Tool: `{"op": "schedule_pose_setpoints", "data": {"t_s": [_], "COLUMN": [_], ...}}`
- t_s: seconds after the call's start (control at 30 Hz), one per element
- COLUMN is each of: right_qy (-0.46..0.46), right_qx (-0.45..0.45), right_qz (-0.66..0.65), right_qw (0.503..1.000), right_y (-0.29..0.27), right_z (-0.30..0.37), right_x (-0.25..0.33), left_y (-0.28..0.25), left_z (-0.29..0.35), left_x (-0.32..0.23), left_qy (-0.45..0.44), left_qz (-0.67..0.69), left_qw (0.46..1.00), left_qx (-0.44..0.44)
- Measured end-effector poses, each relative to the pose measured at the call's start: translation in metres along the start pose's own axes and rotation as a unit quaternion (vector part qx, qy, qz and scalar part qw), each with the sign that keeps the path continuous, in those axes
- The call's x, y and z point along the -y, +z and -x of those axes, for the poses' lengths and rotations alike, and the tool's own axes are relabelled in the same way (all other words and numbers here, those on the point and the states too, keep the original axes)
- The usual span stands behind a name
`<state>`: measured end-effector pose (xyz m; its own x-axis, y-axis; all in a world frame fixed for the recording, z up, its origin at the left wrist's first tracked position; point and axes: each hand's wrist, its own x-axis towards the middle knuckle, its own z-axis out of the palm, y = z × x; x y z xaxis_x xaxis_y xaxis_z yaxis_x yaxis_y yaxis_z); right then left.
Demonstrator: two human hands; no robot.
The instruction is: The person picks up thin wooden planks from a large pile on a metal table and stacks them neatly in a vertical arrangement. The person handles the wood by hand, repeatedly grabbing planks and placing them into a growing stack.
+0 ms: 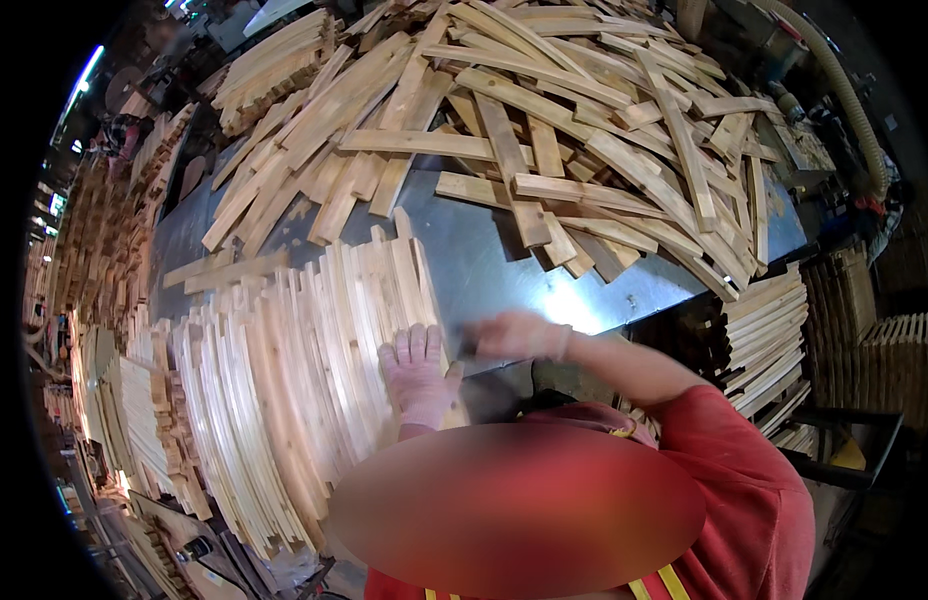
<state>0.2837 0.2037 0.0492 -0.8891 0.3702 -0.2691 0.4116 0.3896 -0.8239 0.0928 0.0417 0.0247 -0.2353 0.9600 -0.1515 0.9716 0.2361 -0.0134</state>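
Pale Wood Strips Squared Up Against the Metal Table

Pale, curved wood strips [304,370] stand on edge in a tight row, and the person's left hand [417,375], in a thin light glove, lies flat on the row's near end with fingers spread and pressing, gripping nothing. Just to its right, the right hand [514,335] hovers low over the grey metal table [484,270]; it is blurred, so whether its fingers are closed on anything cannot be told. Beyond both hands, a loose heap of straight slats [544,120] covers the far side of the table. Judging from this, good practice would be to keep the left palm broad and steady so no strip tips out, and to bring the right hand in squarely against the row's end rather than at an angle.
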Motion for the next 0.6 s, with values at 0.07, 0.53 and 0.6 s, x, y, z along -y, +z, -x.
{"op": "schedule_pose_setpoints", "data": {"t_s": [0.07,0.53,0.6], "right_qy": [0.042,0.102,0.144], "right_qx": [-0.357,-0.405,-0.378], "right_qz": [0.126,0.313,0.356], "right_qw": [0.924,0.853,0.843], "right_y": [-0.066,-0.262,-0.241], "right_z": [0.011,0.061,0.054], "right_x": [-0.005,-0.030,0.044], "left_y": [0.006,-0.011,-0.012], "left_z": [0.003,0.003,0.000], "left_x": [0.003,0.003,0.001], "left_qy": [-0.030,-0.023,-0.031], "left_qz": [-0.036,0.015,0.012], "left_qw": [0.998,1.000,0.999], "left_qx": [0.035,0.001,0.026]}}
